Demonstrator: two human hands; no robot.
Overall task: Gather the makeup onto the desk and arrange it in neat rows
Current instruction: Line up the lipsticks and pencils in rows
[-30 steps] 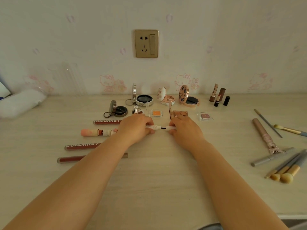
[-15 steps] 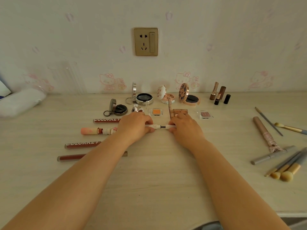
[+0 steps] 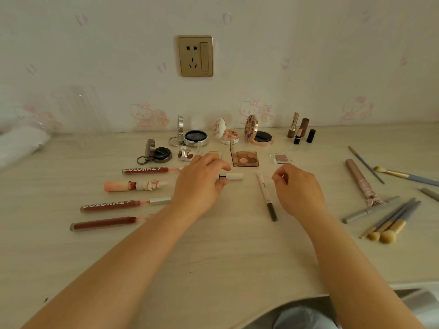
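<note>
Pinching the white tube (image 3: 231, 176), left-hand fingers (image 3: 215, 166) apparently straddle its near end.

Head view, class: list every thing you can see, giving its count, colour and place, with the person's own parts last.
lip gloss tubes: three, dark red, left
figurine lipstick: one, pink, left
compacts: four, open, back row
eyeshadow palette: one, brown, centre
lipsticks: four, brown and black, back right
white tube: one, in left grip
pencil: one, white and dark, centre
brushes: several, grey-handled, right
wall socket: one, gold
left hand: grips white tube
right hand: curled; contents unclear
</note>
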